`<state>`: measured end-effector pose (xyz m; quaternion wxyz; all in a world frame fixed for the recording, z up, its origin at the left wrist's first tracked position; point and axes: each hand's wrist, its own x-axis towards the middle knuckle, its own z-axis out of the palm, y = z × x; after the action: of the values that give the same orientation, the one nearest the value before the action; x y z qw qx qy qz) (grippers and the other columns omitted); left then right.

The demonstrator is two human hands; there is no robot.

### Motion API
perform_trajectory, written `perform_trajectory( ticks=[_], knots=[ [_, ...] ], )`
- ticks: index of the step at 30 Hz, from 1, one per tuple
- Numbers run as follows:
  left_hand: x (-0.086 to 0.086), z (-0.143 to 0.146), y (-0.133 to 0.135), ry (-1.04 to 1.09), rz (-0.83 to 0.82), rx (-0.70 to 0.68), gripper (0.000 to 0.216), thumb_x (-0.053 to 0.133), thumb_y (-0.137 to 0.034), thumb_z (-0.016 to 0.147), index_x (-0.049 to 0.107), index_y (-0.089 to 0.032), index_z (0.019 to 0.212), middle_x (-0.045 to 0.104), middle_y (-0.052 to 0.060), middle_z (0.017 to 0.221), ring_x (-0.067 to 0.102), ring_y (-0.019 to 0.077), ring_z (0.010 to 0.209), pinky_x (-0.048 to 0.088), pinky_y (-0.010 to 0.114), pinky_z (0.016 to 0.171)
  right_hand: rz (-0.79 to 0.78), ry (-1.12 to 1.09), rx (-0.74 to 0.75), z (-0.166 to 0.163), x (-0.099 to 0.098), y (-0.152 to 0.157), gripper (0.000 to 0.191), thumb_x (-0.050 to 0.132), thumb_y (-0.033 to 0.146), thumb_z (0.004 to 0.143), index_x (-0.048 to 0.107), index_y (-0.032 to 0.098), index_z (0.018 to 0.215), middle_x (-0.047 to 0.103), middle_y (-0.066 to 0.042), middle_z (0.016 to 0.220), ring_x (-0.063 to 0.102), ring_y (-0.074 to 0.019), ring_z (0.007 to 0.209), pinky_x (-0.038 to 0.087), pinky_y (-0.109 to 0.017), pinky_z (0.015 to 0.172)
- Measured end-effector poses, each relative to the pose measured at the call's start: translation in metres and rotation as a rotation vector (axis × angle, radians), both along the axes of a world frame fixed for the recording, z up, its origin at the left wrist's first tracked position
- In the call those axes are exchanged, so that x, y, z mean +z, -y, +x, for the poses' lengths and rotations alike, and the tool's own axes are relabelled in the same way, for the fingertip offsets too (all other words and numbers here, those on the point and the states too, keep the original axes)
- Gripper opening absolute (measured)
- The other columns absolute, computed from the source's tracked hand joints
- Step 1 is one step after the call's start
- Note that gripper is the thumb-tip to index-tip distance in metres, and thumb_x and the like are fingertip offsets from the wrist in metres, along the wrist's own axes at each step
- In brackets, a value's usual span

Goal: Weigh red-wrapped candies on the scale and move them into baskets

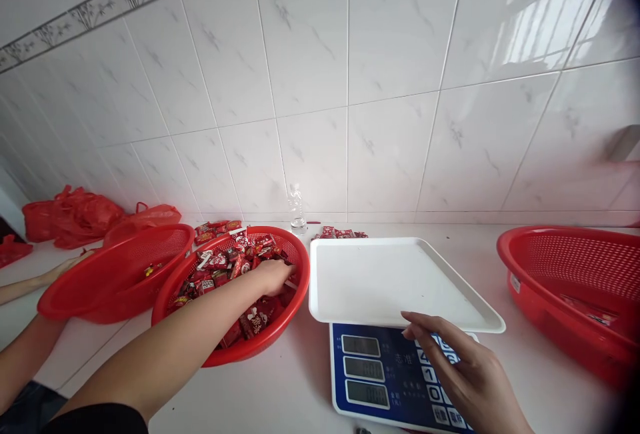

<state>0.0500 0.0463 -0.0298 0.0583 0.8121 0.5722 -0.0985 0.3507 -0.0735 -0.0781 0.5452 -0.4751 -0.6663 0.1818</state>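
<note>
My left hand [273, 275] reaches into a red perforated basket [280, 331] full of red-wrapped candies [225, 264]. Its fingers are curled down among the wrappers, closed on some of them. My right hand [460, 367] hovers over the blue keypad of a weighing scale [370, 374], fingers spread and holding nothing, the fingertips just below the front edge of the scale's white tray [390, 281]. The tray has nothing on it.
A second red basket [90, 287], tilted, sits left of the candy basket, with another person's hand [65, 266] and forearms beside it. A third red basket [575, 281] stands at the right. Red plastic bags [75, 214], a small clear bottle [298, 211] and loose candies [340, 233] lie along the tiled wall.
</note>
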Motion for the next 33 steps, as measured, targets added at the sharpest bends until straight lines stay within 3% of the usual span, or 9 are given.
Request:
perform_trajectory(
  ticks=[3,7,12,17,20,24,28,30,33],
  knots=[
    [0.013,-0.012,0.000,0.143,0.078,0.035,0.033,0.060,-0.015,0.068,0.063,-0.027,0.099,0.068,0.006,0.097,0.064,0.0271,0.090,0.048,0.032,0.074,0.008,-0.025,-0.020,-0.004,0.001,0.003,0.027,0.050,0.045,0.085,0.067,0.025,0.093,0.067,-0.003,0.071,0.064,-0.0156,0.066,0.047,-0.019,0.043],
    [0.047,-0.022,-0.002,0.456,0.130,0.185,0.027,0.057,-0.015,0.070,0.061,-0.025,0.094,0.065,-0.001,0.073,0.063,0.0184,0.063,0.047,0.025,0.056,0.021,-0.007,0.001,-0.001,0.001,0.003,0.024,0.050,0.042,0.086,0.066,0.025,0.093,0.067,-0.003,0.073,0.064,-0.0153,0.068,0.049,-0.019,0.047],
    [0.078,-0.004,-0.003,0.762,0.148,0.270,0.036,0.061,-0.023,0.072,0.055,-0.024,0.107,0.059,-0.005,0.061,0.057,0.0130,0.049,0.047,0.023,0.049,0.051,0.141,0.059,0.010,0.000,0.000,0.021,0.052,0.036,0.086,0.066,0.024,0.098,0.069,-0.003,0.075,0.065,-0.0162,0.070,0.053,-0.021,0.052],
    [0.064,0.045,-0.001,0.892,0.019,0.153,0.036,0.064,-0.025,0.073,0.053,-0.022,0.107,0.062,-0.002,0.073,0.058,0.0117,0.056,0.048,0.023,0.053,0.070,0.141,0.032,0.008,0.005,0.000,0.022,0.048,0.035,0.088,0.066,0.024,0.097,0.069,-0.003,0.074,0.065,-0.0161,0.070,0.053,-0.024,0.058],
    [0.054,0.066,0.001,0.821,-0.080,0.015,0.039,0.066,-0.036,0.073,0.053,-0.022,0.107,0.064,0.001,0.087,0.059,0.0125,0.064,0.047,0.024,0.057,0.087,0.137,0.029,0.007,0.007,-0.001,0.023,0.047,0.034,0.089,0.066,0.024,0.096,0.068,-0.002,0.073,0.065,-0.0156,0.069,0.053,-0.023,0.058],
    [0.048,0.081,-0.001,0.727,-0.187,-0.082,0.041,0.056,-0.051,0.079,0.056,-0.023,0.109,0.065,0.002,0.091,0.060,0.0148,0.070,0.046,0.024,0.059,0.088,0.151,0.027,0.008,0.007,-0.001,0.021,0.047,0.030,0.089,0.065,0.024,0.099,0.068,-0.002,0.074,0.065,-0.0149,0.070,0.052,-0.022,0.059],
    [0.045,0.088,-0.010,0.642,-0.108,-0.149,0.041,0.060,-0.041,0.078,0.058,-0.020,0.113,0.060,0.006,0.117,0.057,0.0209,0.105,0.044,0.029,0.087,0.087,0.155,0.038,0.008,0.008,-0.001,0.021,0.046,0.029,0.090,0.064,0.023,0.099,0.068,-0.002,0.075,0.065,-0.0152,0.071,0.052,-0.023,0.061],
    [0.045,0.089,-0.012,0.552,-0.081,-0.173,0.058,0.067,-0.041,0.071,0.053,-0.019,0.123,0.050,0.009,0.132,0.047,0.0247,0.120,0.038,0.032,0.099,0.084,0.149,0.036,0.008,0.009,0.000,0.021,0.046,0.029,0.090,0.064,0.023,0.097,0.068,-0.002,0.074,0.065,-0.0155,0.071,0.052,-0.023,0.061],
    [0.047,0.091,-0.008,0.424,-0.177,-0.257,0.083,0.072,-0.049,0.063,0.041,-0.023,0.135,0.035,0.009,0.145,0.032,0.0293,0.132,0.029,0.038,0.107,0.094,0.127,0.035,0.005,0.008,0.000,0.020,0.046,0.028,0.090,0.064,0.024,0.098,0.068,-0.001,0.075,0.065,-0.0148,0.071,0.051,-0.021,0.063]
  ],
)
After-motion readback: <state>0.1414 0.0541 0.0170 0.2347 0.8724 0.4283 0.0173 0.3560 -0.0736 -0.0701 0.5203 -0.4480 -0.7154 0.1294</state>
